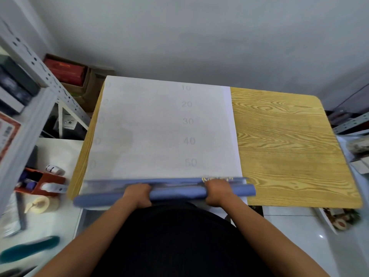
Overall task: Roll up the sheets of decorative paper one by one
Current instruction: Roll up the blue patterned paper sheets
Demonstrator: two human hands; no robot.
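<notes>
Nearest, a person's black top and two bare forearms reach fwd to the near edge of the wood-grain table [289,140]. Just beyond the hands the white backing of the sheet [159,126] lies flat, printed w/ faint numbers 10 to 50 (blurred), covering the table's left part; bare wood lies to the right of the hands. Left of the hands, off the table, sit a red tape dispenser [40,181] and a metal shelf frame [40,76]; a grey wall [189,37] stands behind.

Left hand [137,195] and right hand [217,191]: each grip is curled over the blue paper roll [175,192], holding it at the sheet's near end.
</notes>
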